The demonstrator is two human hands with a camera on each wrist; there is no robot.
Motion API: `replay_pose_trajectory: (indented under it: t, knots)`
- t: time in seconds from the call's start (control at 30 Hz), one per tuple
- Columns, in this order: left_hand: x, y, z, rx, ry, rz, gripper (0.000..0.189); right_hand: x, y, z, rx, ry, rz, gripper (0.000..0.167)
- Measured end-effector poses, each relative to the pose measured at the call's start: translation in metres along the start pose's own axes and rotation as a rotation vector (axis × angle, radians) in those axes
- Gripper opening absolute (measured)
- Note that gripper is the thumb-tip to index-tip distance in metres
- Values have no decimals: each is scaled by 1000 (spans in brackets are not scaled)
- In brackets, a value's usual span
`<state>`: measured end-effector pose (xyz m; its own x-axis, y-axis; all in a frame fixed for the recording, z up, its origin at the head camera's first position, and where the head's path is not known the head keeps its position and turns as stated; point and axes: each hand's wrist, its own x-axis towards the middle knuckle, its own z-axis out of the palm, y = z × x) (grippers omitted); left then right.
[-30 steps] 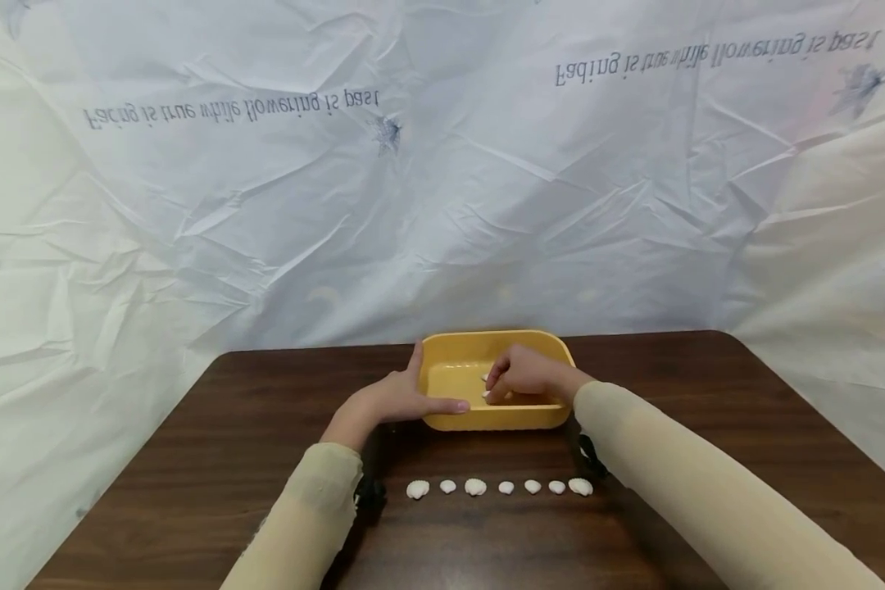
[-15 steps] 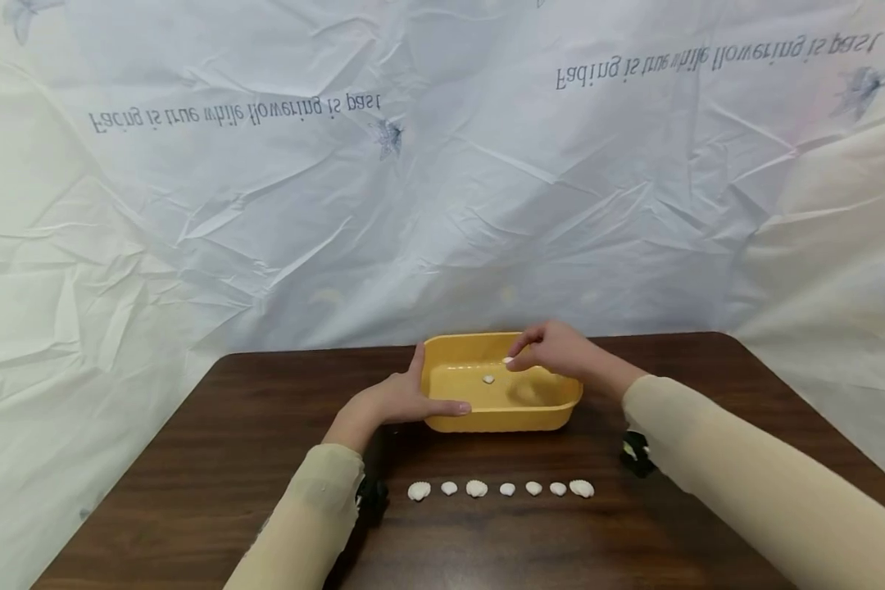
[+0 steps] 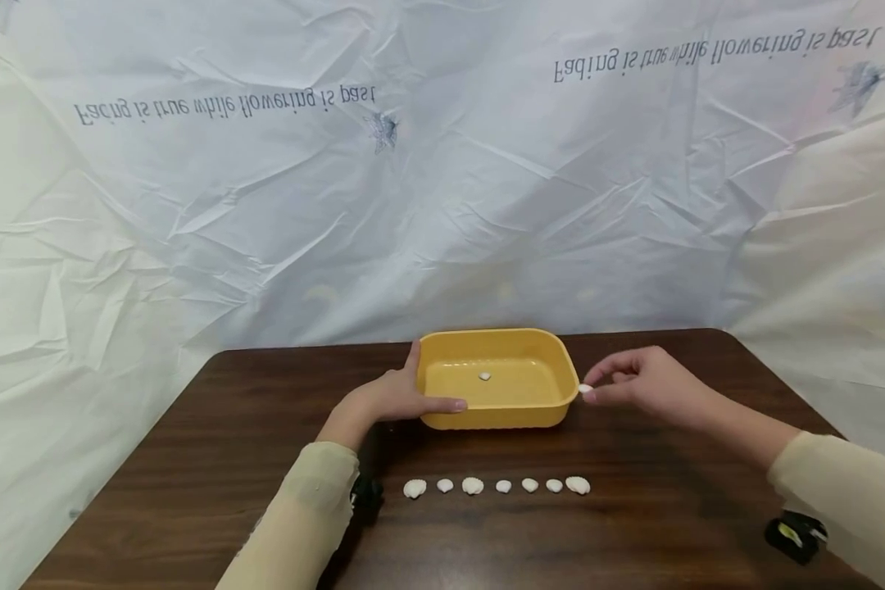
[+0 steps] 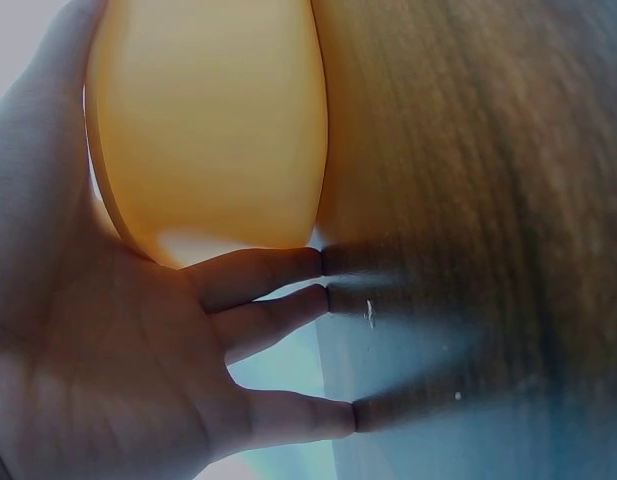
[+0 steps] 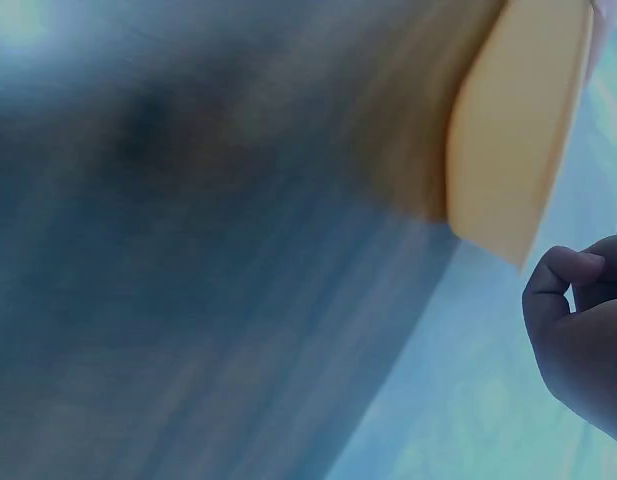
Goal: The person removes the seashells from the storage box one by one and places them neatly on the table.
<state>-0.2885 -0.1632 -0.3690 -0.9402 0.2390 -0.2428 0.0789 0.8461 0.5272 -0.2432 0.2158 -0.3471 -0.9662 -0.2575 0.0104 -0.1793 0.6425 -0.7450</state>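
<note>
Around the left end of a yellow basin (image 3: 501, 419) is my left hand (image 3: 387, 400), its thumb along the front rim. In the left wrist view its other fingers (image 4: 273, 325) are straight and spread, tips down at the tabletop. Just right of the basin, my right hand (image 3: 652, 389) pinches a small white seashell (image 3: 586, 388) between thumb and forefinger. One seashell (image 3: 484, 376) lies on the basin's floor. The right wrist view catches only part of the right hand (image 5: 588, 320) at its edge; the pinched shell does not show there.
A row of several white seashells (image 3: 473, 486), larger and smaller, lies on the dark wooden table (image 3: 265, 459) in front of the basin. White printed sheeting (image 3: 442, 205) hangs behind the table's back edge. A dark wrist device (image 3: 795, 537) is under the right sleeve.
My right hand lifted a seashell out of the basin and carried it rightward past the rim. The left hand stays at the basin. The row of shells is unchanged.
</note>
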Motion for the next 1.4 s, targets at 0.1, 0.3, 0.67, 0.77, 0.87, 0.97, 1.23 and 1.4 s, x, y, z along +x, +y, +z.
replay_pose_trajectory:
  t: [0.1, 0.3, 0.67, 0.77, 0.87, 0.97, 1.23, 1.4]
  knots:
    - [0, 0, 0, 3, -2, 0, 147, -14, 12, 11, 18, -38, 10, 27]
    - [-1, 1, 0, 5, -4, -4, 147, -31, 36, 30, 23, -176, 65, 24]
    - [0, 2, 0, 8, -9, 11, 148, -49, 51, 41, 66, -267, -2, 21]
    - [1, 1, -1, 0, -7, 16, 148, -51, 52, 44, 44, -235, -20, 21]
    - [0, 0, -1, -10, -9, 14, 148, -52, 52, 46, 27, -213, -29, 22]
    - [0, -1, 1, -25, -16, 11, 148, -52, 54, 47, 20, -210, -22, 22]
    - [2, -1, 1, -16, -12, 22, 148, -52, 57, 42, -17, -173, -16, 21]
    - [2, -2, 0, -17, -8, 13, 147, -53, 57, 39, -24, -168, -11, 20]
